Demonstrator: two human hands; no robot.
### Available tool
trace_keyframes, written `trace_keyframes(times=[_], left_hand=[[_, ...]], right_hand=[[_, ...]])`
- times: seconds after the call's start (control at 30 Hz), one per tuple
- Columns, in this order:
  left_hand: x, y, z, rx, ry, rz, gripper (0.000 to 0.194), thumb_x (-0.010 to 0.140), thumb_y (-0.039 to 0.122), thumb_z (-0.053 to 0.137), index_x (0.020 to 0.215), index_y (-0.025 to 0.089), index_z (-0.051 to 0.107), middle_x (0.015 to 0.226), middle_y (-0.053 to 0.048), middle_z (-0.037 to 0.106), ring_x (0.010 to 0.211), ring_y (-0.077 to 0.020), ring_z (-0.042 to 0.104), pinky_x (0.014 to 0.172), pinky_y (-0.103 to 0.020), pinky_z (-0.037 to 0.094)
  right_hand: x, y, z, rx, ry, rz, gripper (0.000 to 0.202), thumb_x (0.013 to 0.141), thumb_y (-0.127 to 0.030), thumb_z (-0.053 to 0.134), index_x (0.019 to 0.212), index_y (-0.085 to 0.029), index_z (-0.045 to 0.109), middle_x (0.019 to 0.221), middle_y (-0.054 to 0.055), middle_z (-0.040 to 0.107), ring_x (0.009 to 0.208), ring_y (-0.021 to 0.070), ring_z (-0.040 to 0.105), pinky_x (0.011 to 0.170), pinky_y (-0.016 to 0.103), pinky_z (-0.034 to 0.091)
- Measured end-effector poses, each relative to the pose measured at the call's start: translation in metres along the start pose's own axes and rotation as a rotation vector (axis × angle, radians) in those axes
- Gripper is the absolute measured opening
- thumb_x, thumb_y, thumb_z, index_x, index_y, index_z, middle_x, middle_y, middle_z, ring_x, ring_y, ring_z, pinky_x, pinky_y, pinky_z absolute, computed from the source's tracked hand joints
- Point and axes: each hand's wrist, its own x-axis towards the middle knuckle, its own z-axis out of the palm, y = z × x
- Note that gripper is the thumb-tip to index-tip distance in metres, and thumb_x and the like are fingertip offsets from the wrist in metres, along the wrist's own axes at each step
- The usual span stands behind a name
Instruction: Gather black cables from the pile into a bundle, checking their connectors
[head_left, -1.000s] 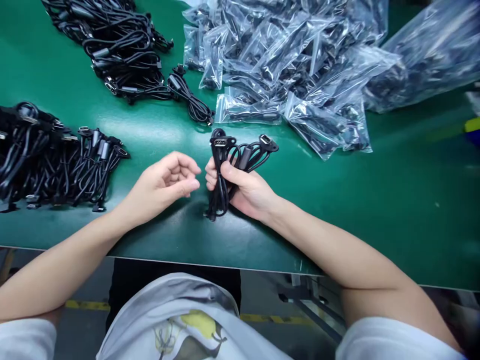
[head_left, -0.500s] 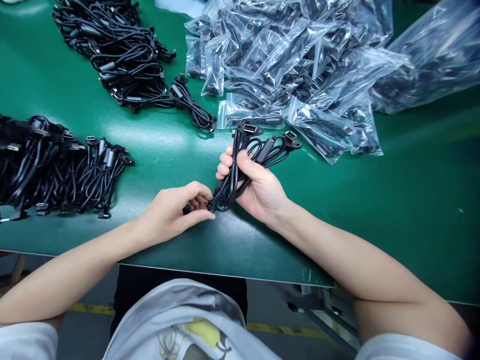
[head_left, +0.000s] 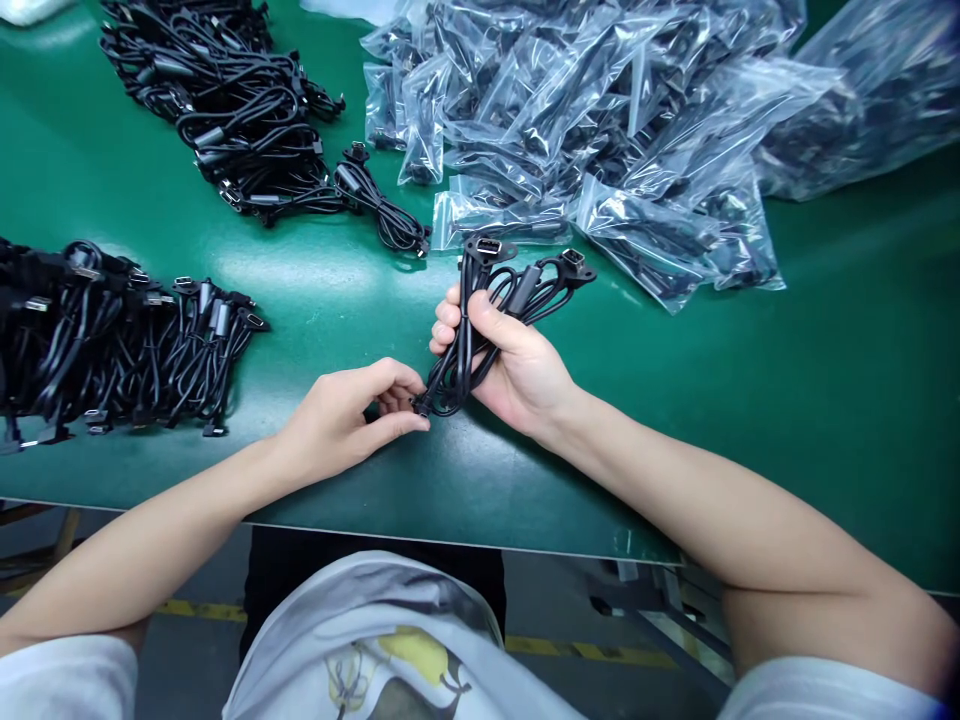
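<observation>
My right hand (head_left: 517, 365) grips a folded bundle of black cables (head_left: 487, 310) over the green table (head_left: 825, 380). Two panel-mount connectors stick out at the bundle's top end. My left hand (head_left: 352, 415) pinches the small plug at the bundle's lower end between thumb and fingertips. Both hands sit near the table's front edge, almost touching each other.
A heap of loose black cables (head_left: 112, 340) lies at the left, another pile of cables (head_left: 240, 110) at the back left. Clear plastic bags with cables (head_left: 600, 130) are piled at the back right. The table's front edge (head_left: 450, 535) runs just below my hands.
A second ago my left hand was free and apart from the bundle; it then moved in and took the bundle's lower plug. My right hand lifted the bundle slightly away from me.
</observation>
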Motion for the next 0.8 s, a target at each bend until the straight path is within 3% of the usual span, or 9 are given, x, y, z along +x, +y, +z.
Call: trace_keyframes(times=[0.67, 0.8], left_hand=[[0.0004, 0.0009, 0.0002, -0.039, -0.008, -0.09, 0.017, 0.087, 0.033, 0.069, 0.096, 0.02, 0.062, 0.079, 0.002, 0.068, 0.068, -0.011, 0.063, 0.067, -0.022, 0.052], [0.0009, -0.0001, 0.0005, -0.059, 0.06, -0.085, 0.016, 0.087, 0.028, 0.07, 0.098, 0.02, 0.062, 0.079, 0.002, 0.067, 0.069, -0.0108, 0.062, 0.067, -0.023, 0.052]], right_hand=[[0.001, 0.0007, 0.0004, -0.038, 0.057, 0.019, 0.021, 0.083, -0.038, 0.079, 0.088, -0.02, 0.067, 0.079, -0.005, 0.062, 0.073, 0.009, 0.062, 0.076, 0.023, 0.053], [0.0018, 0.0003, -0.001, -0.114, 0.11, -0.041, 0.027, 0.076, -0.042, 0.083, 0.085, -0.021, 0.068, 0.083, -0.004, 0.062, 0.078, 0.0107, 0.059, 0.078, 0.024, 0.052]])
